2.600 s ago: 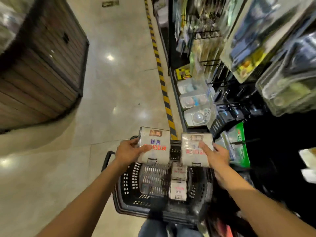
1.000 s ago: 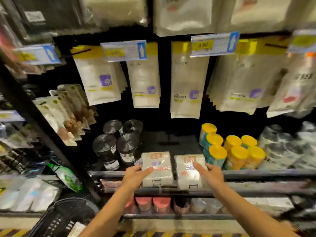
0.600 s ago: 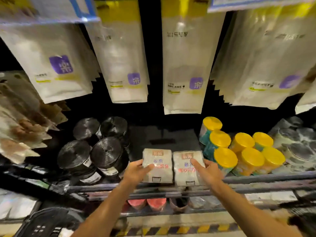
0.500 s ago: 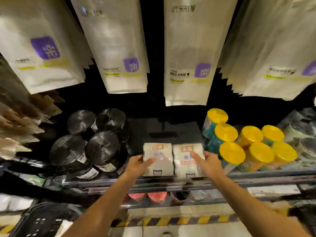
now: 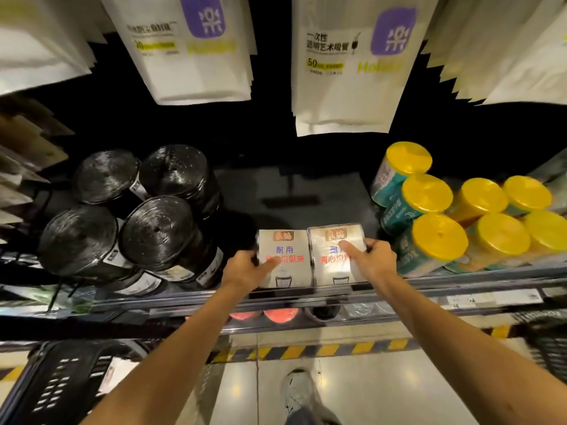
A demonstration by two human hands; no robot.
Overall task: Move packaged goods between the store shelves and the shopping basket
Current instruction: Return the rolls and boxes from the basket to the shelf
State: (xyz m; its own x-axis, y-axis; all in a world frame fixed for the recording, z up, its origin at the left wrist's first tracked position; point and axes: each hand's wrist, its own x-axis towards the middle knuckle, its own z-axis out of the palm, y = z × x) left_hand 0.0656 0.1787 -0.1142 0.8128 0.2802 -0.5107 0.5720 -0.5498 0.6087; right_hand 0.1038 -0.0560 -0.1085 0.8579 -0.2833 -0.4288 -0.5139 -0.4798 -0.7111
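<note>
Two pale packs of bin bags with red and blue print sit side by side at the front of the dark shelf (image 5: 306,191). My left hand (image 5: 245,273) grips the left pack (image 5: 287,250), thumb laid across its face. My right hand (image 5: 372,262) grips the right pack (image 5: 331,243) the same way from the right side. Both packs look lowered into the gap between the black rolls and the yellow-lidded tubs; I cannot tell whether they rest on the shelf. The black shopping basket (image 5: 61,384) stands on the floor at lower left, with a pack inside it.
Black rolls of bags (image 5: 153,231) stand left of the gap, yellow-lidded tubs (image 5: 438,237) right of it. White hanging pouches (image 5: 346,62) dangle above. A metal shelf rail (image 5: 460,286) runs across the front; a lower shelf holds pink lids (image 5: 279,314). My shoe (image 5: 299,391) stands on the floor.
Both hands carried the two packs up from the basket to the shelf and pushed them in between the black rolls and the tubs. The view has closed in on the shelf.
</note>
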